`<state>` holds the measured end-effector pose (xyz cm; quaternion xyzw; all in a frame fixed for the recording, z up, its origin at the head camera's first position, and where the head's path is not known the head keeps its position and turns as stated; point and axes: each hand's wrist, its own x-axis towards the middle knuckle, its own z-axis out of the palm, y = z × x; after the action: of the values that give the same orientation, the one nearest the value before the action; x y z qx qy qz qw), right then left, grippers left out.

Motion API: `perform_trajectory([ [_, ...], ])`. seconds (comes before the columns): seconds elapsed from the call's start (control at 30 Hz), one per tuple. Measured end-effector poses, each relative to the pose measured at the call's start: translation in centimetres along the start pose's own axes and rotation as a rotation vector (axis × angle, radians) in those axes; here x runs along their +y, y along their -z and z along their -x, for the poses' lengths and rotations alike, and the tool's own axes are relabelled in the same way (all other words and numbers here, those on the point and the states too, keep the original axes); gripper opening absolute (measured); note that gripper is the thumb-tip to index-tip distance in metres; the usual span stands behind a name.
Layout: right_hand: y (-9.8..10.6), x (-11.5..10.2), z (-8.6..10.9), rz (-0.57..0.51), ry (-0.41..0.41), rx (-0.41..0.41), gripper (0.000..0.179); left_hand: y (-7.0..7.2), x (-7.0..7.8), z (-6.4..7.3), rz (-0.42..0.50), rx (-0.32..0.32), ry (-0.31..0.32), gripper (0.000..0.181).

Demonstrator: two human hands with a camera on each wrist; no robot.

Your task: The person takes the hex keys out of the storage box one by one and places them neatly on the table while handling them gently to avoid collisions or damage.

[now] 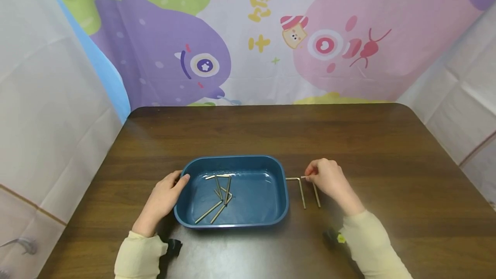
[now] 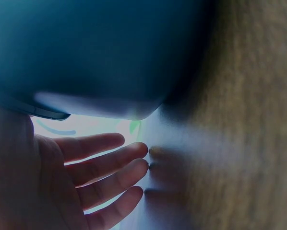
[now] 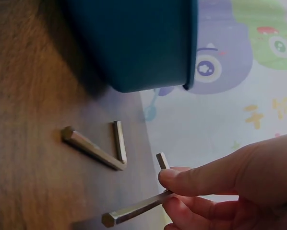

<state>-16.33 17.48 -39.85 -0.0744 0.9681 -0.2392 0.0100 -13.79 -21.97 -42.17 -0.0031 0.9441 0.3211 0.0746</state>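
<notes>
A blue rectangular tray (image 1: pixel 263 201) stands on the table with several metal hex keys (image 1: pixel 208 212) lying in it, crossed over one another. My left hand (image 1: pixel 162 197) rests at the tray's left side, its thumb over the rim. In the left wrist view its other fingers (image 2: pixel 110 163) extend straight beside the tray's wall, tips close to the table. Right of the tray, my right hand (image 1: pixel 329 180) pinches an L-shaped hex key (image 3: pixel 138 208) near its bend between thumb and fingers. Another hex key (image 1: pixel 302 195) lies between that hand and the tray.
The brown wooden table (image 1: pixel 387 150) reaches back to a printed cartoon curtain (image 1: pixel 263 72). White cloth hangs at both sides. Dark straps (image 1: pixel 174 248) show by the pale sleeves (image 1: pixel 139 255).
</notes>
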Motion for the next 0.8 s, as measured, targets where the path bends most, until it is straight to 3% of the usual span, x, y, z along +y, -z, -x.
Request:
perform_trajectory([
  [0.37, -0.8, 0.8, -0.3, -0.015, -0.055, -0.031, 0.005, -0.1, -0.1, -0.1, 0.005, 0.004, -0.008, 0.067],
  [0.8, -2.0, 1.4, -0.8, -0.001, -0.061, -0.016, 0.006, -0.2, -0.1, -0.2, 0.005, 0.006, -0.007, 0.067],
])
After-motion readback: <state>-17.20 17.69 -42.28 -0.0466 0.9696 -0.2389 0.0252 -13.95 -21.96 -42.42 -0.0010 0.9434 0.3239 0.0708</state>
